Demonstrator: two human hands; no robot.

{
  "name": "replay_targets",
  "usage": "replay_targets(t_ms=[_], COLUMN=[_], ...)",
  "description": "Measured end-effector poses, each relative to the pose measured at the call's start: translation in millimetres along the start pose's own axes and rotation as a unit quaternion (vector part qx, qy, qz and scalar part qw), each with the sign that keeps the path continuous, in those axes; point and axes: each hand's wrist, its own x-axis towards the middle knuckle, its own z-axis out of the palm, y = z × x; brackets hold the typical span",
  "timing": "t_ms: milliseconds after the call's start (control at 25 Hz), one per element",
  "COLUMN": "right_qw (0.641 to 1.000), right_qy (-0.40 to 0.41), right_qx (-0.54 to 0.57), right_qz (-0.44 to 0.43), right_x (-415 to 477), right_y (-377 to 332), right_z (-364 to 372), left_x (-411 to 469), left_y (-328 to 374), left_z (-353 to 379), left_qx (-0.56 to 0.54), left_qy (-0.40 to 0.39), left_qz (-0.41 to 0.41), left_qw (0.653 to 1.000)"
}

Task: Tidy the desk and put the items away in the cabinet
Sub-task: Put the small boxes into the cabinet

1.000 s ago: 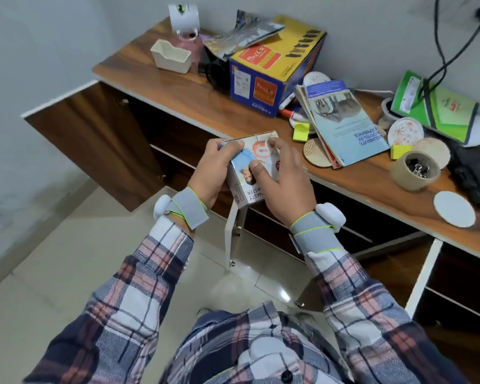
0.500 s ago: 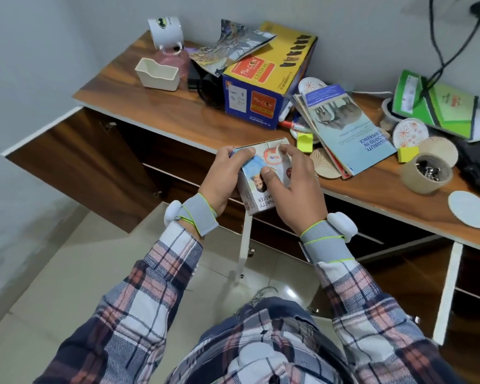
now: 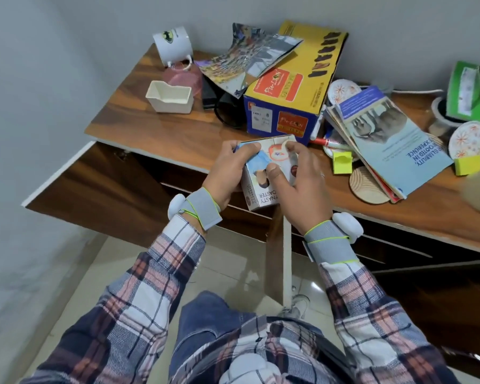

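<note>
The small printed cardboard carton (image 3: 263, 189) is held clear of the brown wooden desk (image 3: 150, 126), just in front of the blue-and-yellow cardboard shoe box (image 3: 288, 106); the left hand (image 3: 230, 173) clamps its left side, thumb curled over the upper face; the right hand (image 3: 302, 178) clamps its right side, thumb pressed on the upper face.

On the shoe box lid lies a creased glossy magazine (image 3: 255, 56), overhanging leftward; just left of the shoe box sit black sunglasses (image 3: 229, 112); further left, a cream plastic tray (image 3: 169, 99) and a white mug (image 3: 172, 45). Right of the shoe box, a fanned stack of brochures (image 3: 385, 145); a yellow sticky-note pad (image 3: 342, 162) lies in front of that stack.

Below the shoe box, two obstructions: a brown cabinet door (image 3: 94, 187) stands open to the left, and a second door, edge-on (image 3: 277, 259), stands directly beneath the carton.
</note>
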Motion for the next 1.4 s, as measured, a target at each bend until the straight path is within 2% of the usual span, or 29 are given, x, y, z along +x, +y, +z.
replay_targets(t_ms=[160, 360, 560, 760, 880, 1040, 1200, 1400], right_qw=[0.997, 0.994, 0.984, 0.975, 0.975, 0.977, 0.980, 0.977], right_qy=[0.069, 0.094, 0.159, 0.208, 0.210, 0.199, 0.184, 0.160], right_qx=[-0.006, 0.001, -0.040, -0.027, -0.015, 0.009, 0.027, 0.051], right_qz=[0.023, 0.048, 0.063, 0.067, 0.071, 0.072, 0.076, 0.129], right_x=[13, 23, 37, 59, 79, 120, 177, 229], right_y=[-26, -70, -95, -99, -94, -86, -77, -59], right_z=[42, 100, 106, 97, 89, 82, 70, 67], left_x=[33, 58, 71, 90, 112, 142, 176, 207], left_y=[8, 19, 48, 76, 84, 94, 112, 120], left_z=[-42, -106, -120, -109, -104, -103, -97, -92], left_qx=[-0.001, -0.032, 0.060, 0.062, 0.051, 0.027, 0.006, -0.067], left_qy=[-0.058, -0.110, -0.224, -0.244, -0.259, -0.235, -0.160, -0.125], left_qz=[0.003, -0.004, -0.010, 0.026, 0.046, 0.049, 0.049, 0.016], left_qw=[0.998, 0.993, 0.973, 0.967, 0.963, 0.970, 0.986, 0.990])
